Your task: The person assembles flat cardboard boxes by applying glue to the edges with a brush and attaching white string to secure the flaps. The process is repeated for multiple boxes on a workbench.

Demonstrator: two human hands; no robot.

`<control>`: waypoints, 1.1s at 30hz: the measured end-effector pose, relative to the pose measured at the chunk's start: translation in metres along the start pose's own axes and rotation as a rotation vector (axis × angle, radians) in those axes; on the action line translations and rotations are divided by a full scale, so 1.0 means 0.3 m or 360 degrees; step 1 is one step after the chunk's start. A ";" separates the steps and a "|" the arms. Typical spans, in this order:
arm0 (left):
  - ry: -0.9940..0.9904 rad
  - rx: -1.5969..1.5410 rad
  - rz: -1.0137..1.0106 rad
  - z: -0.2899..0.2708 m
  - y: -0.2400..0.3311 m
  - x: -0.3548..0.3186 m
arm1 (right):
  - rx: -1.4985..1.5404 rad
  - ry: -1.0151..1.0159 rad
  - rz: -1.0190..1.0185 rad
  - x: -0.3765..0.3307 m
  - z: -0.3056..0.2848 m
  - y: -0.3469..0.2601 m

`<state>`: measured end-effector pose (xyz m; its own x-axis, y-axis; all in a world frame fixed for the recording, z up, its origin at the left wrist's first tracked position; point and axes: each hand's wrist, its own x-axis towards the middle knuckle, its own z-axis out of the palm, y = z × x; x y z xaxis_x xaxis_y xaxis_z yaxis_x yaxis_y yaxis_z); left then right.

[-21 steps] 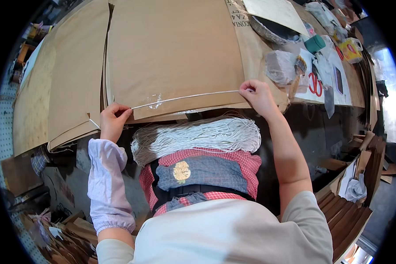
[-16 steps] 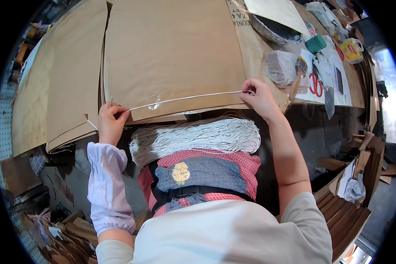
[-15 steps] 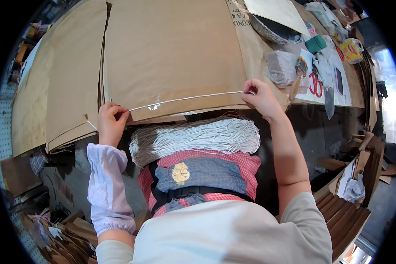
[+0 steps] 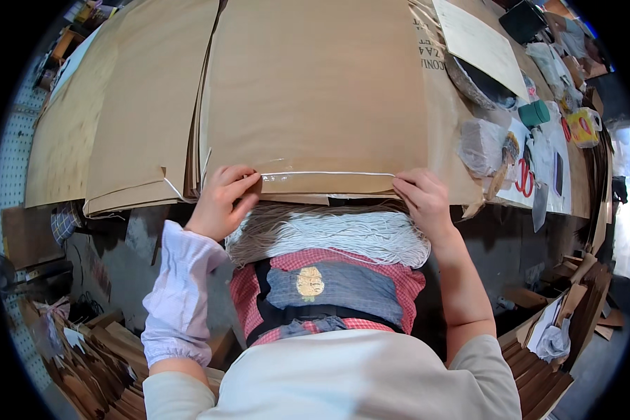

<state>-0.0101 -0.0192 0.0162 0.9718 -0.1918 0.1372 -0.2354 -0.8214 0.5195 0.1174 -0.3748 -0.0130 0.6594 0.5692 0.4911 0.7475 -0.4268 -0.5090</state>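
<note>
A white string (image 4: 329,173) runs nearly straight along the near edge of a large brown paper sheet (image 4: 315,91). At its left end my left hand (image 4: 222,201) is closed, thumb and fingers pinching the string. My right hand (image 4: 425,203) grips the other end, fingertips pressed down at the paper's edge. A shiny wet-looking patch (image 4: 276,176) lies beside the string near my left fingers. Across my lap, just under the table edge, rests a thick bundle of white strings (image 4: 350,234).
Left of the sheet lies another brown paper stack (image 4: 143,105) with a short white string at its corner. To the right are red-handled scissors (image 4: 524,178), a brush (image 4: 500,171), a plastic-wrapped block (image 4: 481,145), a green lid (image 4: 534,113) and a dark bowl (image 4: 479,80) under a board.
Both hands have come closer together, the left moving right and the right coming nearer to me. The string between them now lies level along the paper's edge. The view has shifted slightly.
</note>
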 end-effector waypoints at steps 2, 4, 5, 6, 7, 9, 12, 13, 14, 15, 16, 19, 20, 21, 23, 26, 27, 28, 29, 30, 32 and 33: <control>-0.0049 -0.0176 -0.0124 -0.028 -0.012 0.027 | 0.0211 -0.0095 0.0307 0.015 0.005 0.020; -0.0167 -0.0238 -0.0408 -0.050 -0.048 0.046 | 0.0381 -0.0099 0.0655 0.051 0.011 0.023; -0.0025 -0.0334 -0.0530 -0.024 -0.081 0.053 | 0.0356 -0.0067 0.0768 0.069 0.022 0.014; 0.0061 -0.0254 -0.0578 -0.009 -0.082 0.061 | 0.0327 -0.0035 0.0885 0.080 0.033 0.007; 0.0148 -0.0173 -0.0626 0.009 -0.071 0.074 | 0.0102 -0.0049 0.0796 0.089 0.044 0.001; 0.0249 0.0049 -0.0581 0.033 -0.062 0.082 | -0.0214 -0.0002 0.0556 0.080 0.077 0.016; 0.0230 0.0380 -0.0709 0.055 -0.017 0.093 | -0.0537 -0.0041 0.0540 0.064 0.093 0.014; 0.0200 0.0447 -0.0862 0.062 -0.005 0.093 | -0.0620 -0.0067 0.0590 0.065 0.093 0.002; 0.0253 0.0584 -0.0826 0.068 0.020 0.090 | -0.0757 0.0093 0.0619 0.069 0.112 -0.018; 0.0309 0.0715 -0.0773 0.079 0.057 0.096 | -0.0904 0.0265 0.0653 0.081 0.136 -0.054; 0.0367 0.0847 -0.0720 0.096 0.093 0.105 | -0.0554 0.0300 0.0541 0.077 0.175 -0.089; -0.0224 0.0643 0.0040 0.171 0.218 0.126 | -0.0404 -0.0538 0.0004 0.112 0.251 -0.288; -0.0230 0.0648 -0.0134 0.175 0.229 0.118 | -0.0533 -0.0579 0.0074 0.090 0.265 -0.274; -0.0227 0.0665 -0.0322 0.167 0.212 0.105 | -0.0566 -0.0519 0.0289 0.071 0.247 -0.251; -0.0179 0.0633 -0.0728 0.147 0.125 0.065 | -0.0761 -0.0364 0.0543 0.026 0.185 -0.161; 0.0025 0.0694 -0.0651 0.120 0.024 0.001 | -0.0804 0.0037 0.0836 -0.042 0.101 -0.033; 0.0063 0.0601 -0.0613 0.113 0.020 -0.003 | -0.0743 0.0199 0.0953 -0.039 0.084 -0.025; 0.0111 0.0561 -0.0609 0.113 0.012 -0.005 | -0.0798 0.0151 0.0925 -0.033 0.076 -0.024; 0.0161 0.0522 -0.0606 0.119 0.000 -0.007 | -0.0851 0.0102 0.0894 -0.025 0.067 -0.028; 0.0214 0.0483 -0.0605 0.116 -0.004 -0.008 | -0.0903 0.0053 0.0860 -0.011 0.059 -0.039; 0.0305 0.0208 -0.0675 0.100 -0.009 -0.016 | -0.0612 0.0208 0.0695 0.000 0.042 -0.060; 0.0368 0.0078 -0.0701 0.086 -0.020 -0.013 | -0.0462 0.0293 0.0594 0.011 0.033 -0.067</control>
<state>-0.0121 -0.0274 -0.0094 0.9491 0.2986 0.0999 0.2030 -0.8229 0.5306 0.1036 -0.3573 -0.0082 0.8695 0.2185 0.4430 0.4324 -0.7702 -0.4689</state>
